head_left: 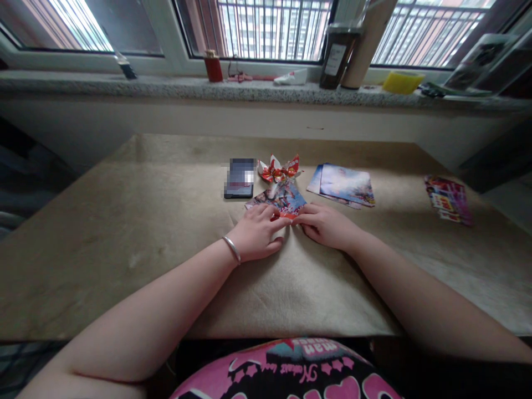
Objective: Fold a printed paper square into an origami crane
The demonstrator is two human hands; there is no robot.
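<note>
**Crease could drift off line**

Left hand [255,233] and right hand [328,224] meet fingertip to fingertip, pinching the near corner of a printed sheet [282,199] at frame centre. Uneven pressure could skew the fold, or nudge the folded paper flower [277,169] just beyond. Soft tan table cover [124,233]; phone [240,178]; cluttered windowsill [166,87] along the top.

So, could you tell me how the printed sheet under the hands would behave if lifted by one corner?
The printed sheet lies thin and flat on the table, so it is probably light and floppy. The folded paper figure beyond it suggests such paper holds creases. Unpinned, it would likely slide easily; the left hand and right hand press its near edge.
</note>
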